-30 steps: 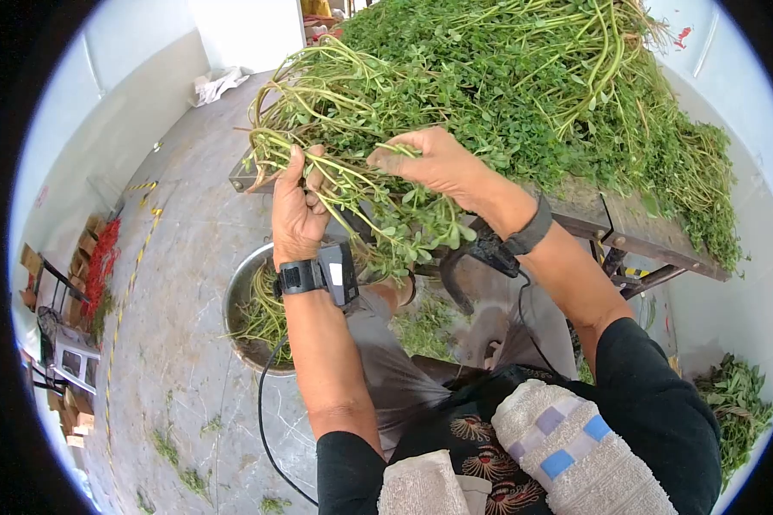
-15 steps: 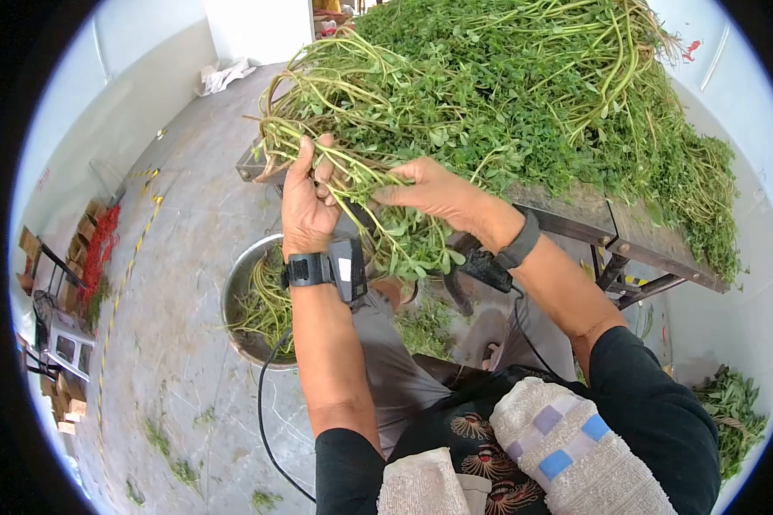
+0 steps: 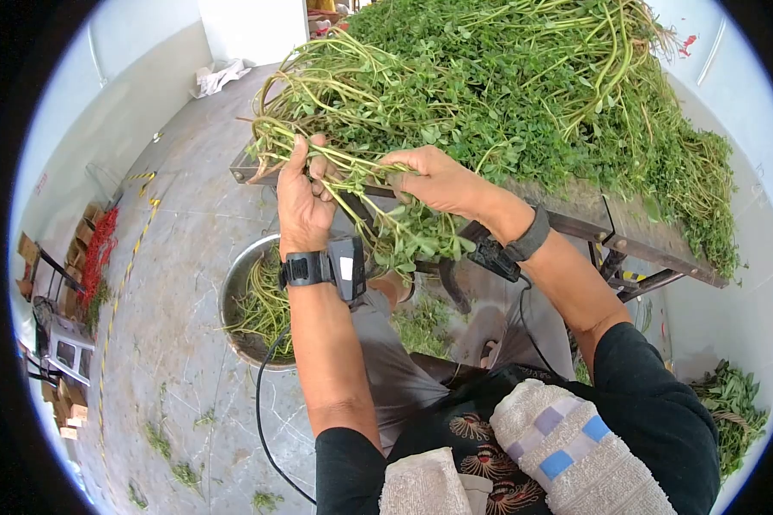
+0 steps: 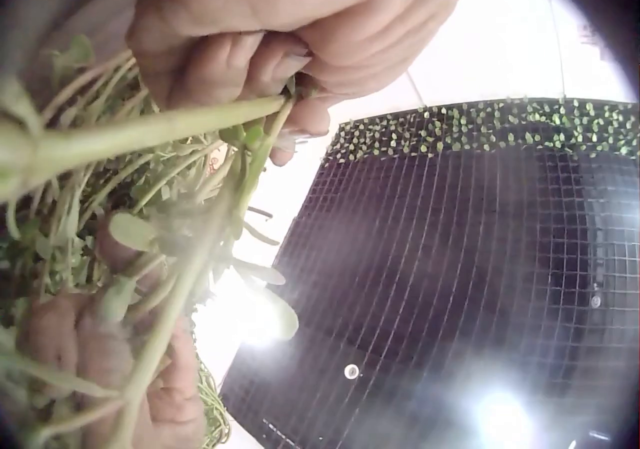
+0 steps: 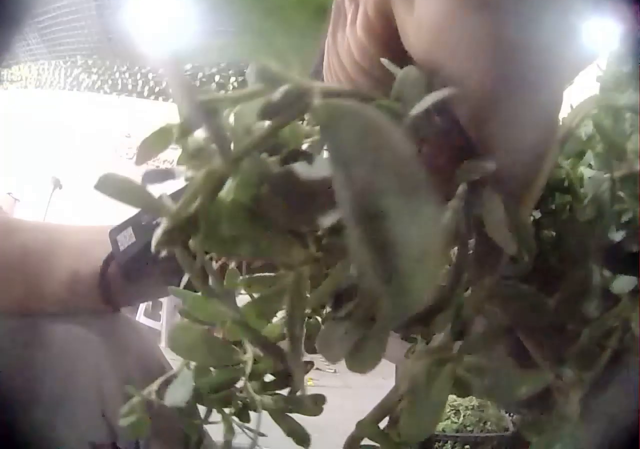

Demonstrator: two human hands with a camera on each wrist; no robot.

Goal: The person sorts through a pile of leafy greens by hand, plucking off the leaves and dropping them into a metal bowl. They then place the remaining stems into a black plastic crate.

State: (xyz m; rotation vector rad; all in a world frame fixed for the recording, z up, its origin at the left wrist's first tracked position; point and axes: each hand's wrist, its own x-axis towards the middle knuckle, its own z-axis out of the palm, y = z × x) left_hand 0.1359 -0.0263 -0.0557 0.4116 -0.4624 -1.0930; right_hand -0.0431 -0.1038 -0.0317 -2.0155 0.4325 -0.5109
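My left hand [image 3: 307, 193] grips a bunch of purslane [image 3: 356, 161] by its stems, thumb upward, at the near left edge of the heap. To its right, my right hand [image 3: 438, 178] pinches stems of the same bunch between thumb and fingers. Leafy ends [image 3: 416, 240] hang below the right hand. In the left wrist view a thick pale stem [image 4: 150, 134] crosses close to curled fingers. Blurred leaves [image 5: 390, 209] cover much of the right wrist view and hide the right fingertips.
A large heap of purslane [image 3: 507, 103] covers the table [image 3: 567, 193] ahead. Below the left forearm stands a metal basin [image 3: 230, 330] holding stems. Plant scraps [image 3: 185, 474] lie on the floor; more greens [image 3: 734, 412] are at the right. Cables [image 3: 262, 421] run from both wrists.
My right hand dipped along the bunch, then came back up and slightly right. The left hand keeps its grip, and the leafy ends shift a little.
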